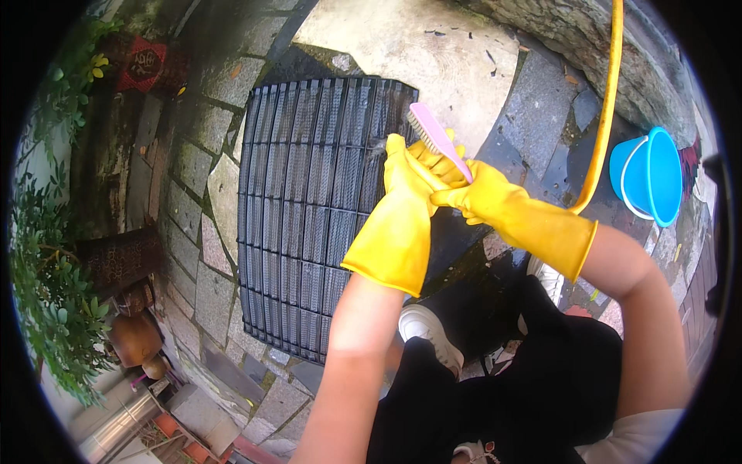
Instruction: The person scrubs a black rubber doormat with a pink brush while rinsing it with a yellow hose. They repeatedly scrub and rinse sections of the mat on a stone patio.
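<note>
My right hand (493,194), in a long yellow rubber glove, grips the handle of a pink scrubbing brush (432,130) with pale bristles. The brush slants up and to the left, its bristles facing left, above my left hand. My left hand (406,165), gloved alike, is closed around what looks like the end of the yellow hose (606,110); the fingers partly hide it. Both gloves meet at the wrist of the brush handle. Below and left of them, a black ribbed plastic mat (295,203) with thin crossbars lies on the paving. Water seems to splash near its upper right part.
A blue bucket (666,177) with a white handle stands at the right, near a large rock (579,40). Uneven stone paving (217,301) looks wet in places. Leafy plants (52,278) and a brown pot (136,339) line the left. My white shoe (429,330) is near the mat.
</note>
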### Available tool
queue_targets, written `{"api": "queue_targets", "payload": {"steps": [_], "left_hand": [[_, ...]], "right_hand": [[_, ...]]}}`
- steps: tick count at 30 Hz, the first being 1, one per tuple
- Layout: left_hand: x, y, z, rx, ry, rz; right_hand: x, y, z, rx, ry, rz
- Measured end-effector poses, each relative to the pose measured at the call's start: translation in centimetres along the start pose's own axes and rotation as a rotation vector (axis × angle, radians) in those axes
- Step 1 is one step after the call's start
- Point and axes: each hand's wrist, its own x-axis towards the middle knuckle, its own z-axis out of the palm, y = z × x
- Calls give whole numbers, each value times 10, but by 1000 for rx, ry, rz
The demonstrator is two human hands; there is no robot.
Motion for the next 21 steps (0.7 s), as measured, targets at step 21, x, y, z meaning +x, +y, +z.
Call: {"api": "queue_targets", "payload": {"steps": [21], "left_hand": [[17,4,-35,-292,606,115]], "right_hand": [[-2,38,-83,486,120,-127]]}}
